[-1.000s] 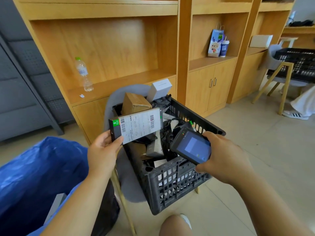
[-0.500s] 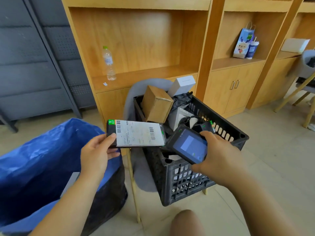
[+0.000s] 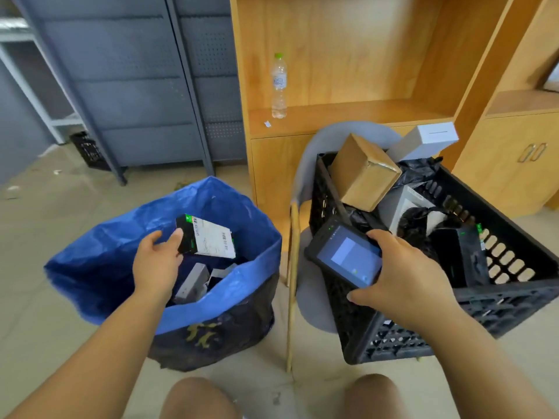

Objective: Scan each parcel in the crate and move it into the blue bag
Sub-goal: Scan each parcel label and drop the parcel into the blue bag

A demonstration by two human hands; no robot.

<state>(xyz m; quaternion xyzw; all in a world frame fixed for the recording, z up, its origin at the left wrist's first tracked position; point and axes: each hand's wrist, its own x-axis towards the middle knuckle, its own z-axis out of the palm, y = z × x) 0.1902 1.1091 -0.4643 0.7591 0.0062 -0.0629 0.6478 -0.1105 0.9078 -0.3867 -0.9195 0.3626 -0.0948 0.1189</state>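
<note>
Where the view begins at far left, we record grey lockers [image 3: 136, 86] against the wall. In front of them the blue bag [image 3: 115, 237] stands open on the floor, its rim folded outward over a dark outer side. The left hand [image 3: 157, 261] reaches over the bag's mouth with fingers loosely spread and none curled round anything. Its thumb tip lies at the black end of a flat parcel [image 3: 208, 240] with a white barcode label. We cannot tell whether thumb and parcel actually touch. The parcel sits tilted within the bag's opening, above other parcels [image 3: 193, 282] lying lower inside. Two bare knees [image 3: 196, 397] show at the bottom edge. Behind the bag, a wooden shelf [image 3: 348, 116] carries an upright bottle [image 3: 279, 86] with a green cap and a scrap of paper just beside it. To the right of the bag stands a grey chair [image 3: 311, 300] with wooden legs, and the black crate [image 3: 511, 300] rests on its seat. The right hand [image 3: 405, 279] grips a scanner [image 3: 348, 257] from its right side. Fingers wrap the far edge, the thumb lies along the near edge, and the lit screen faces up. The scanner hangs over the crate's near left corner. In the crate we see a brown box [image 3: 363, 173] tipped on its corner and a white box [image 3: 426, 140] leaning out past the back rim. Black plastic wrapping [image 3: 420, 173] and a black box [image 3: 462, 255] lie toward the right wall.
</note>
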